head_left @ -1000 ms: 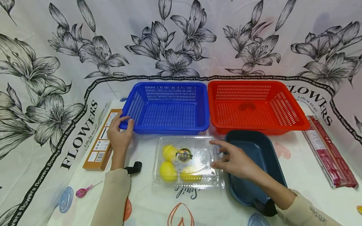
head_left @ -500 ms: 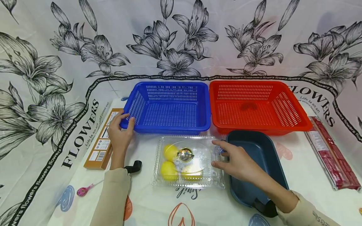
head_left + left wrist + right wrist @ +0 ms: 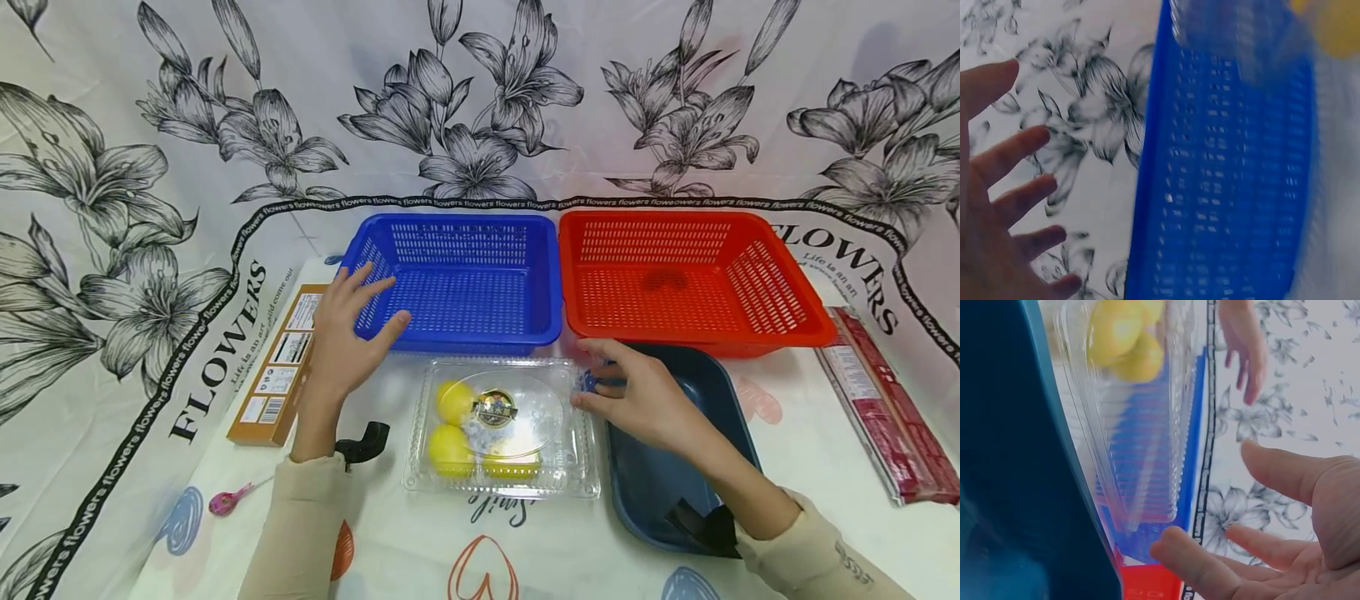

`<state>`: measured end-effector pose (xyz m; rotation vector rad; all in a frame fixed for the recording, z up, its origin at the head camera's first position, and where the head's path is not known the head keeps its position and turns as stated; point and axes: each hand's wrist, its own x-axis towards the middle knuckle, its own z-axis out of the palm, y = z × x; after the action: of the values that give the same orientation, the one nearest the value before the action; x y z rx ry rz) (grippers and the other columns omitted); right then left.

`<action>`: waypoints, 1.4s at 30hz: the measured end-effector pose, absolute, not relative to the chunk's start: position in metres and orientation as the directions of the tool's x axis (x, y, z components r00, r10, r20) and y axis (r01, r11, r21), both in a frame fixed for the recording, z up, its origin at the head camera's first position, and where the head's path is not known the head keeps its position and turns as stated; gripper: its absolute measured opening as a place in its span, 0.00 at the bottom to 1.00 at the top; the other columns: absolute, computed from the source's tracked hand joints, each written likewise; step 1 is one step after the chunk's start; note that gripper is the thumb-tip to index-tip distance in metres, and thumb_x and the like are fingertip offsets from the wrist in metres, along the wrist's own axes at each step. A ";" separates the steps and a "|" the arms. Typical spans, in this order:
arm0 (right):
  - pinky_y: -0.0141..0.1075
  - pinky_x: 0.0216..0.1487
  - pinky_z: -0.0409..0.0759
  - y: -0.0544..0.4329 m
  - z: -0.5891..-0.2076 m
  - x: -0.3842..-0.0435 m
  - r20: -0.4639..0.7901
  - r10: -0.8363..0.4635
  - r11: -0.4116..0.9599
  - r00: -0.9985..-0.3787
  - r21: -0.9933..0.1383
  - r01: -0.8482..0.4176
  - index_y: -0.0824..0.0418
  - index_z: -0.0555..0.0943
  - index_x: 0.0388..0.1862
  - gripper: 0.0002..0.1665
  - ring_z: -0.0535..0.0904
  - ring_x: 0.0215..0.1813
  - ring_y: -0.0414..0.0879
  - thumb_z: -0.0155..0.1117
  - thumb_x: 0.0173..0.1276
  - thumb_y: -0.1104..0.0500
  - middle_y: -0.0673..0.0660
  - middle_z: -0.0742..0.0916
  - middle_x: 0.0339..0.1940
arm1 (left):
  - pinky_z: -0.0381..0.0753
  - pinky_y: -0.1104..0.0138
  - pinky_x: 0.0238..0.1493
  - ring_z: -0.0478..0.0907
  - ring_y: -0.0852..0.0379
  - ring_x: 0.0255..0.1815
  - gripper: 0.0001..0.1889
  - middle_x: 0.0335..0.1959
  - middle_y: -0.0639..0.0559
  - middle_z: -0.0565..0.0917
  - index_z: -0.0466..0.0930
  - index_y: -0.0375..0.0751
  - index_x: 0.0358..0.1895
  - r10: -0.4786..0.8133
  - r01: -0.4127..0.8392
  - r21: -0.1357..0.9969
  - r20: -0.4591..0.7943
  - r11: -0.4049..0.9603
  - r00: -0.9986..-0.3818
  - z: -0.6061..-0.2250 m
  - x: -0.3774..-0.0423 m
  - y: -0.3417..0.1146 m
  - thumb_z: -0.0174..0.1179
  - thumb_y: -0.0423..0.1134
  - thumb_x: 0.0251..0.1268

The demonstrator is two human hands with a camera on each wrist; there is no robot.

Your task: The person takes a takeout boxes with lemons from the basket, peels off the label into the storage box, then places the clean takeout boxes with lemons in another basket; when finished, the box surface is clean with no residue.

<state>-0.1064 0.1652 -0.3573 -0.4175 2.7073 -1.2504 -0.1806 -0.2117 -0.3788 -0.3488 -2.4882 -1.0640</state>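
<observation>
My left hand (image 3: 347,346) hovers with spread fingers over the left end of a blue slotted plastic basket (image 3: 476,343). In the left wrist view, its fingers (image 3: 1013,156) hold nothing and stand apart from the basket. A clear lidded plastic container (image 3: 525,467) with several yellow fruits (image 3: 452,450), perhaps lemons, lies in front of the basket. My right hand (image 3: 648,400) is above the container's right edge and the dark teal tray (image 3: 675,517). The right wrist view shows its thumb and fingers (image 3: 1194,569) apart, gripping nothing.
A red slotted basket (image 3: 697,335) stands right of the blue one. An orange-brown box (image 3: 273,379) lies at left, near a pink wrapped lollipop (image 3: 225,502). Red and clear long packages (image 3: 885,408) lie at far right. A flower-printed cloth (image 3: 480,542) covers table and back wall.
My left hand has left the blue basket's left rim, rising rightward with its fingers spreading. My right hand has moved slightly up and right from the container's edge. The container looks unmoved.
</observation>
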 end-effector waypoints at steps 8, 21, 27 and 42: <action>0.48 0.52 0.88 0.164 -0.363 -0.122 0.079 -0.316 0.575 -0.946 -0.777 -0.257 0.61 0.74 0.71 0.36 0.86 0.56 0.61 0.75 0.65 0.58 0.64 0.81 0.67 | 0.52 0.34 0.78 0.51 0.46 0.84 0.31 0.80 0.54 0.65 0.75 0.54 0.71 0.470 0.501 0.652 0.243 0.569 -0.849 -0.364 -0.165 -0.185 0.69 0.48 0.65; 0.41 0.52 0.86 0.149 -0.373 -0.148 0.168 -0.500 0.462 -0.850 -0.778 -0.426 0.58 0.81 0.64 0.27 0.85 0.51 0.48 0.74 0.65 0.58 0.56 0.89 0.54 | 0.62 0.39 0.76 0.59 0.45 0.81 0.33 0.78 0.51 0.68 0.75 0.53 0.71 0.702 0.463 0.703 -0.073 0.540 -0.708 -0.370 -0.154 -0.180 0.72 0.46 0.62; 0.49 0.55 0.85 0.138 -0.376 -0.152 0.161 -0.577 0.415 -0.801 -0.787 -0.457 0.62 0.82 0.62 0.27 0.84 0.54 0.53 0.75 0.65 0.57 0.60 0.88 0.56 | 0.60 0.40 0.78 0.53 0.44 0.84 0.36 0.82 0.52 0.61 0.73 0.51 0.73 0.732 0.465 0.704 -0.116 0.538 -0.671 -0.380 -0.160 -0.185 0.74 0.45 0.60; 0.49 0.54 0.78 0.100 -0.378 -0.162 0.066 -0.723 0.468 -0.688 -0.685 -0.558 0.56 0.86 0.58 0.27 0.76 0.53 0.53 0.79 0.60 0.52 0.55 0.88 0.51 | 0.60 0.41 0.78 0.50 0.44 0.84 0.39 0.83 0.55 0.59 0.72 0.50 0.73 0.741 0.466 0.700 -0.135 0.541 -0.658 -0.384 -0.163 -0.184 0.76 0.42 0.57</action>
<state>-0.1621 0.1000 -0.3777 -1.1041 2.4836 -1.0282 -0.1629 -0.1838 -0.3839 -1.2947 -3.1126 -1.1783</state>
